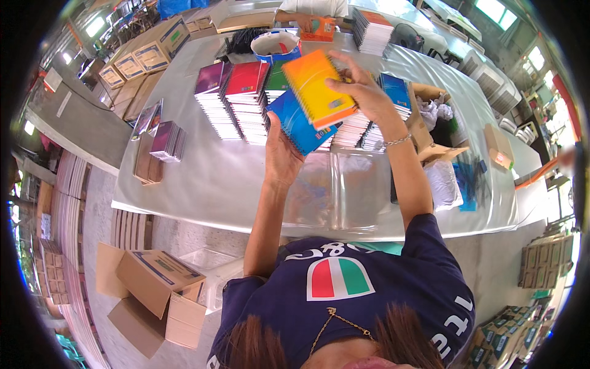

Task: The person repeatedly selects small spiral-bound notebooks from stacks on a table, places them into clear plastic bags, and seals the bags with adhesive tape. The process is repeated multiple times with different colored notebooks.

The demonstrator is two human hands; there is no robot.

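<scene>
1. A yellow notebook (pixel 314 80), spiral-bound, is tilted above the tabletop (pixel 209 184), in front of the notebook stacks
2. The right hand (pixel 369 98) grips it at its right side, thumb across the cover and fingers spread near its upper right edge
3. A blue notebook (pixel 290 123) lies partly behind it, low and aslant; I cannot tell whether the 2 touch
4. The left hand (pixel 283 158) holds the blue notebook by its lower left edge, thumb at the side, the other fingers mostly hidden
5. Just beyond stand a purple stack (pixel 215 79), a red stack (pixel 247 80) and a green stack (pixel 278 79), side by side
6. To the right, a blue stack (pixel 395 91) stands near an open carton (pixel 447 152) holding crumpled white material
7. At far left sits a small purple pile (pixel 167 140)
8. Across the tabletop, a co-worker's hand (pixel 304 23) is beside an orange notebook (pixel 318 29)
</scene>
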